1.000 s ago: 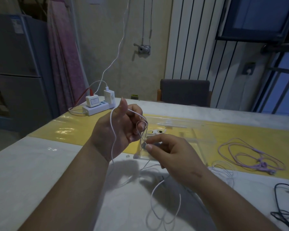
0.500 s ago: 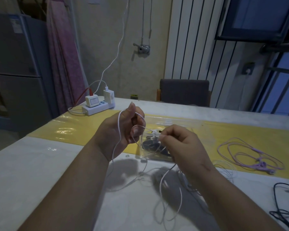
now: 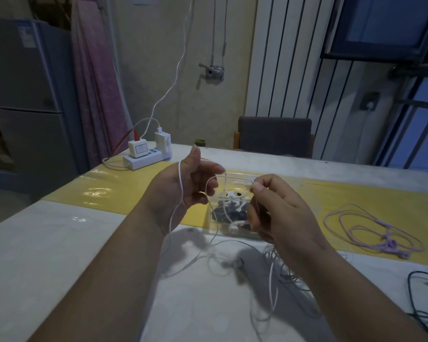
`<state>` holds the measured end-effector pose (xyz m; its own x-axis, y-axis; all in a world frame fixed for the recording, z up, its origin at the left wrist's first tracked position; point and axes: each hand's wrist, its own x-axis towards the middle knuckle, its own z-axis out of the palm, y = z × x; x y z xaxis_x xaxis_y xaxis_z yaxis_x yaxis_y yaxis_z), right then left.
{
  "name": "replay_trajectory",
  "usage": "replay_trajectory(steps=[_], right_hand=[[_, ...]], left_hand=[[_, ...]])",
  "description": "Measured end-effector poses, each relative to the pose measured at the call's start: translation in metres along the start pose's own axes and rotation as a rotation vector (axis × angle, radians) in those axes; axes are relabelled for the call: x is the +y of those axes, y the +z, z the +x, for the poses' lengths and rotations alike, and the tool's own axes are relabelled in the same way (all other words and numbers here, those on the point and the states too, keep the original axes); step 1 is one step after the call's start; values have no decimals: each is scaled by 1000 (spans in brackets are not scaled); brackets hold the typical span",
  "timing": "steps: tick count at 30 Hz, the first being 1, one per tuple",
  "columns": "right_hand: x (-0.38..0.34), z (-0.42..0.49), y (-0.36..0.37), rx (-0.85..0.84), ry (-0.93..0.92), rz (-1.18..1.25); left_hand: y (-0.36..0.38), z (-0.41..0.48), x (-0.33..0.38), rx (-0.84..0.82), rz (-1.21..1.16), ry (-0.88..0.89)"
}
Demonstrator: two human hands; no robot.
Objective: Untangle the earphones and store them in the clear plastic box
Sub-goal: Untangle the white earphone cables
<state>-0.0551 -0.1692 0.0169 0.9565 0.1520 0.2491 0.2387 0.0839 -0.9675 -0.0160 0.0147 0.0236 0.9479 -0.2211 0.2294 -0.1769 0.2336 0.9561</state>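
Head view: both hands are up over the table (image 3: 59, 255), working the white earphones (image 3: 180, 183). The left hand (image 3: 178, 193) has its fingers curled round the cord, thumb pointing up. One strand runs down the back of the hand and past the wrist to the table. The right hand (image 3: 282, 218) pinches the cord between thumb and forefinger, and a short arc of cord spans the gap between the two hands. More white loops hang below the right wrist and lie tangled on the near table. The clear box (image 3: 215, 225) sits just beyond the hands, on the near edge of the yellow mat (image 3: 124, 191), with dark and white earbuds inside. To the right on the mat, purple earphones (image 3: 371, 228) lie loose. A black cable (image 3: 415, 292) curls at the near right edge. At the far left stands a power strip (image 3: 146, 161) with chargers plugged in.
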Motion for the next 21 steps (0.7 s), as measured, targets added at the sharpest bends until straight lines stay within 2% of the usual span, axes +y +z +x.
replay_trajectory(steps=[5,10,21], right_hand=[[2,2,-2,39,-63,27],[3,2,-3,41,-47,46],[9,6,-12,98,-184,45]], left_hand=[[-2,-2,1,1,-52,1],[0,-2,2,-38,-34,-3],[2,-3,4,29,-38,-25]])
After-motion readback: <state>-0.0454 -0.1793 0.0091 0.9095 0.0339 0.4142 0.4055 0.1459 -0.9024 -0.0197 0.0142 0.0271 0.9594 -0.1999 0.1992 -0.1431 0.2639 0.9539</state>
